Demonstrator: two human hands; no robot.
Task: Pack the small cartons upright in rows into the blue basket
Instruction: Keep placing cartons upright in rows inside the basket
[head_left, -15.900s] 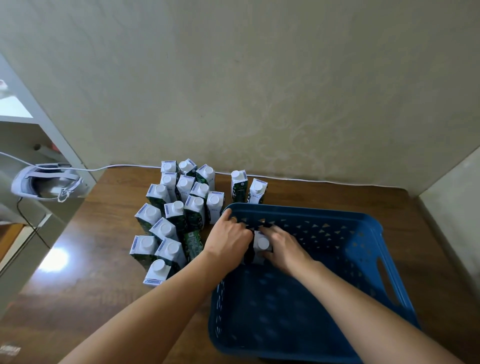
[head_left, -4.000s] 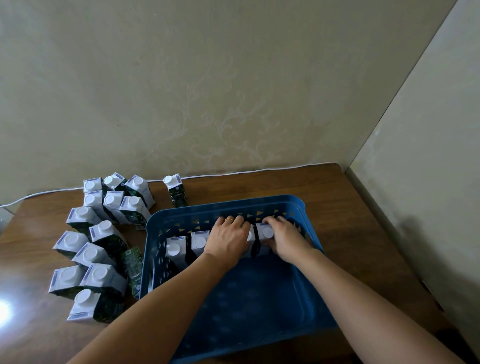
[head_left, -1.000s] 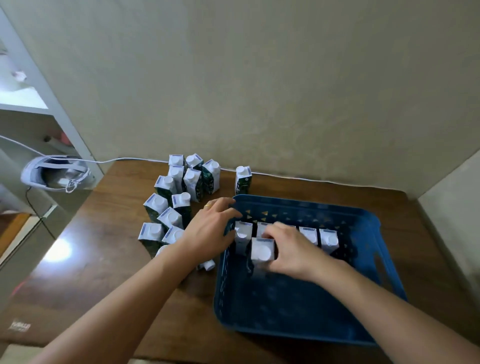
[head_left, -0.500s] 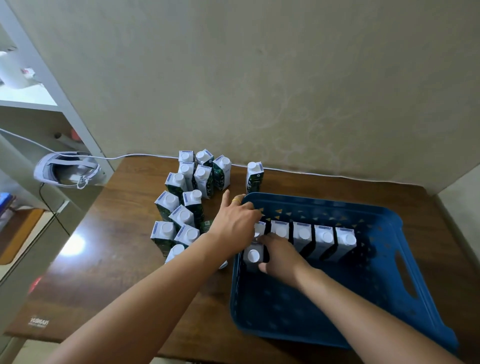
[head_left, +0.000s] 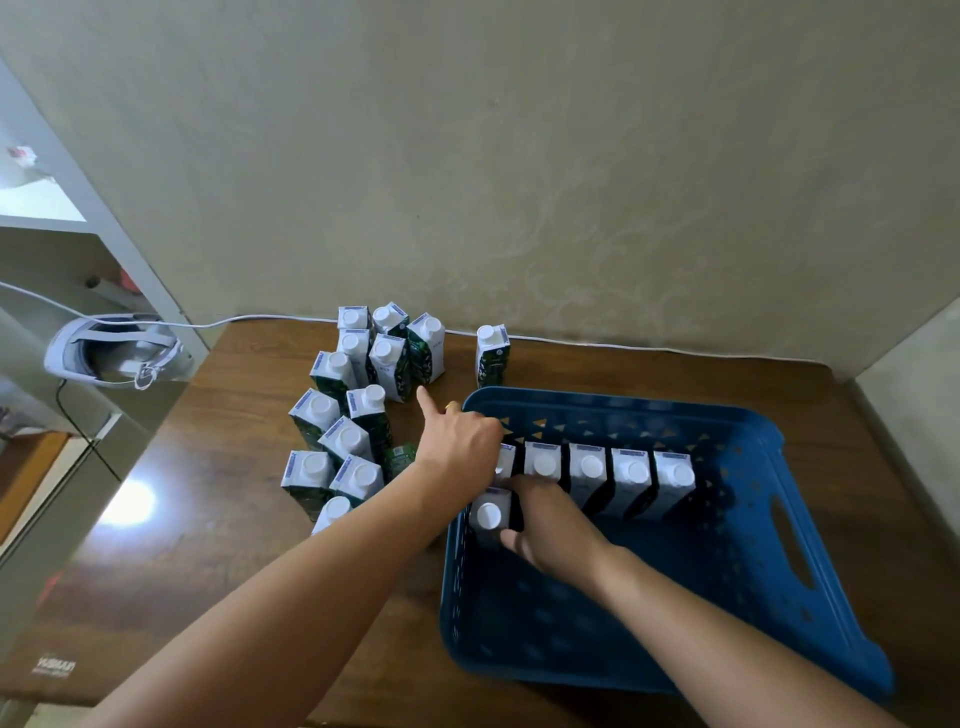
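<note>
Right hand (head_left: 545, 519) gripping an upright white-capped green carton (head_left: 488, 517) at the near-left corner of the blue perforated plastic basket (head_left: 649, 670), starting row two; left hand (head_left: 457, 441) open, forefinger extended toward the table's cartons (head_left: 382, 364) just beyond.

At ten o'clock from me, a white headset (head_left: 111, 349) rests beside the brown wooden table (head_left: 218, 499); its white cable (head_left: 623, 347) trails along the beige wall (head_left: 519, 156).
</note>
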